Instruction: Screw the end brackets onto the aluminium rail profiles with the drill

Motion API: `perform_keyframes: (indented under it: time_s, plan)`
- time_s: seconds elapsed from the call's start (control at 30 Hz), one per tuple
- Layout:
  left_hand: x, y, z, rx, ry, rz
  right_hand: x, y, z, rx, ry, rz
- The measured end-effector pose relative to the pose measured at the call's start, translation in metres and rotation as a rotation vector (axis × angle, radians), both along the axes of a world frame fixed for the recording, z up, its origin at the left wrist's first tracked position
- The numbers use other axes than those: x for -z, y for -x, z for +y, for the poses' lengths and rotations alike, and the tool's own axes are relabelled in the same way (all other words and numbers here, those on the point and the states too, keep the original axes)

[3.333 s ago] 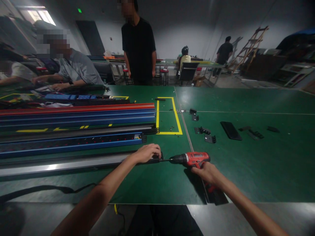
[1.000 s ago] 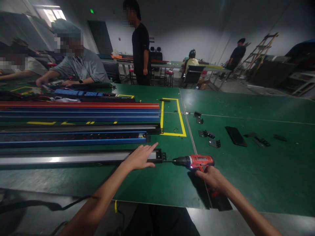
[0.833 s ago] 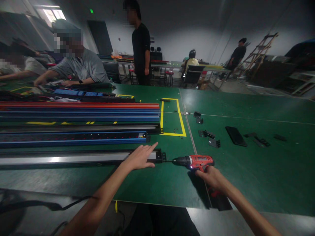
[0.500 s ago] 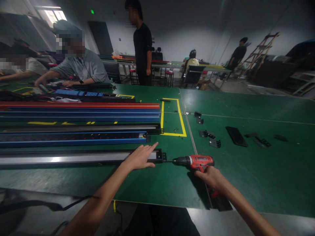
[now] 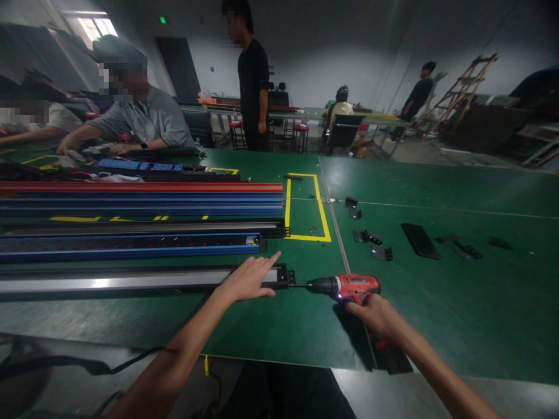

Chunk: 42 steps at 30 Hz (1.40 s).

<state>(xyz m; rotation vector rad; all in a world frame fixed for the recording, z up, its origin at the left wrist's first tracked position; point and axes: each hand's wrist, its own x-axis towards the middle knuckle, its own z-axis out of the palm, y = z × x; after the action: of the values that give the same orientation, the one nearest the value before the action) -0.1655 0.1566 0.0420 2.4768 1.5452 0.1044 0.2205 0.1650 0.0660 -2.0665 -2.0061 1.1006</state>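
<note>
A long black-edged profile with a silvery strip (image 5: 100, 283) lies along the near side of the green table. My left hand (image 5: 251, 278) rests across it close to its right end, fingers stretched out and thumb apart. At that end sits a black end cap (image 5: 291, 277). My right hand (image 5: 379, 319) is wrapped around the grip of a red and black cordless drill (image 5: 358, 285). The drill lies level, pointing left, and its long thin bit (image 5: 300, 286) reaches the end cap. A small light glows below the chuck. Where the bit's tip meets the cap is too small to make out.
Beyond the profile lie a blue profile (image 5: 131, 255) and a stack of red and blue ones (image 5: 196, 196). Yellow tape (image 5: 324, 215) marks a rectangle. Right of it are several black brackets (image 5: 381, 252) and a dark flat slab (image 5: 420, 240). A co-worker (image 5: 152, 116) sits at the left.
The small light on the drill has come on. Both of my hands, the drill and the profile keep their places.
</note>
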Motion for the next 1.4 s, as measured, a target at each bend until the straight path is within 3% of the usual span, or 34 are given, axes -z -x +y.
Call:
perform_keyframes:
  time_s: [0.6, 1.4]
  plan:
    - [-0.006, -0.0021, 0.0001, 0.009, 0.013, 0.033, -0.0027, 0.0022, -0.0006, -0.018, -0.02, -0.016]
    - [-0.001, 0.0006, 0.0009, 0.019, 0.014, -0.002, -0.0023, 0.0027, 0.0004, -0.013, -0.022, -0.028]
